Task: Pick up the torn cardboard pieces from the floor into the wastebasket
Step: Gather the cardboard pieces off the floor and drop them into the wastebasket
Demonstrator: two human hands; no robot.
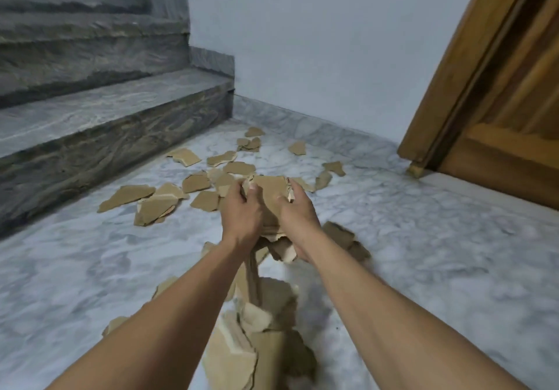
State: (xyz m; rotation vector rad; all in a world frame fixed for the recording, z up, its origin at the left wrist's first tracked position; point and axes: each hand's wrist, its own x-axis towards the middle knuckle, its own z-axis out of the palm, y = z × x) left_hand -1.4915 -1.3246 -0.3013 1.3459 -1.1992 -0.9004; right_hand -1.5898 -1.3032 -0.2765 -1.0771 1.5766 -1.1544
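Note:
Both my hands hold one bundle of torn brown cardboard pieces (270,193) above the marble floor. My left hand (240,212) grips its left side with fingers curled round the edge. My right hand (298,211) grips the right side. A few pieces hang blurred below the bundle (281,250). Several loose cardboard pieces (157,202) lie scattered on the floor beyond my hands, toward the stairs and wall. More pieces (260,329) lie between my forearms, near me. No wastebasket is in view.
Grey stone stairs (106,111) rise on the left. A pale wall (302,56) closes the back. A wooden door and frame (490,102) stand at the right. White marble floor (423,253) spreads to the right.

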